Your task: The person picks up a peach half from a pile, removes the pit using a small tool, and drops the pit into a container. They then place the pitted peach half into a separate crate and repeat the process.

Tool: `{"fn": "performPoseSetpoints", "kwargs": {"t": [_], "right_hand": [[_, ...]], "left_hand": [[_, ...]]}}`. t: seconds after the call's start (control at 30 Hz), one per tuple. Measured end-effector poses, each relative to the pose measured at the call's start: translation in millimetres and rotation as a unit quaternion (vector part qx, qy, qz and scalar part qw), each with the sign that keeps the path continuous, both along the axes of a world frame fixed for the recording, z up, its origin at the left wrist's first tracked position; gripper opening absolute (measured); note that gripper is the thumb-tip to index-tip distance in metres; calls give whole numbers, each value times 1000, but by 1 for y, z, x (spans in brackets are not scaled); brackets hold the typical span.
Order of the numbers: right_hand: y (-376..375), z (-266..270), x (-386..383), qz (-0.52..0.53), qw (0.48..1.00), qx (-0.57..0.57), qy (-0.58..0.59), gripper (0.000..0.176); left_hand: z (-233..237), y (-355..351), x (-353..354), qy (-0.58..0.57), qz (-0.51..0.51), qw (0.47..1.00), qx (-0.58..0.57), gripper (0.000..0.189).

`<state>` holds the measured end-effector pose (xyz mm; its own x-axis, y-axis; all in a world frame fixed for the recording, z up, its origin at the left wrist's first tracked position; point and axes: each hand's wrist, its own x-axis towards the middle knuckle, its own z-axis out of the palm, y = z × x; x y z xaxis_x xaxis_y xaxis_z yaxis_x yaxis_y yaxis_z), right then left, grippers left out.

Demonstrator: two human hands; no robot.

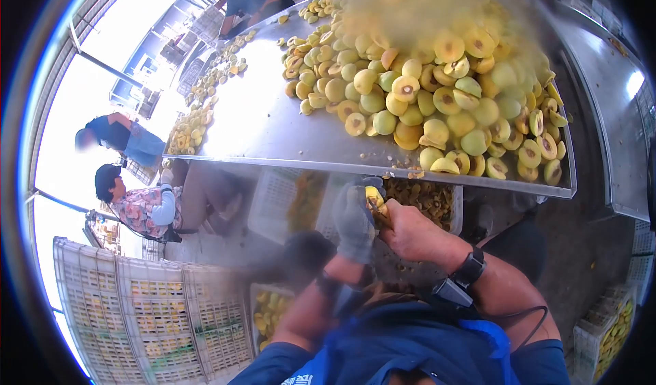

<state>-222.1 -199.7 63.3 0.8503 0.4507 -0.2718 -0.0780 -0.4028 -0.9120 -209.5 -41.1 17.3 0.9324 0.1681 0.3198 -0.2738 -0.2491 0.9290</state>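
My left hand (pixel 356 224), in a grey glove, is closed around a yellow peach half (pixel 372 197) just in front of the table's near edge. Pressed up against that fruit is my bare right hand (pixel 415 231), its fingers curled tight; what they grip is mostly hidden. Below both hands stands a crate (pixel 456 210) filled with brownish scraps. Past them, a large heap of halved peaches (pixel 406 88) covers much of the metal table (pixel 273 128), several showing brown pit hollows.
Stacked crates (pixel 154 310) of fruit stand at the lower left, with a fruit crate (pixel 256 330) near my left elbow and another crate (pixel 594 337) at the lower right. A seated person (pixel 140 204) works at left. A second metal table (pixel 608 104) lies right. Blur covers the upper heap.
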Motion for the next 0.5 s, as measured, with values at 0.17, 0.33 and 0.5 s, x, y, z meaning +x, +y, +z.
{"fn": "performPoseSetpoints", "kwargs": {"t": [0.17,0.33,0.5], "right_hand": [[1,-22,-1,37,977,210,-28,24],[-13,3,7,101,958,228,144,10],[-11,-10,0,191,882,319,291,16]], "left_hand": [[16,2,8,42,-70,997,-1,28],[15,11,13,79,-118,985,-97,36],[47,10,2,82,-196,973,-92,45]]}}
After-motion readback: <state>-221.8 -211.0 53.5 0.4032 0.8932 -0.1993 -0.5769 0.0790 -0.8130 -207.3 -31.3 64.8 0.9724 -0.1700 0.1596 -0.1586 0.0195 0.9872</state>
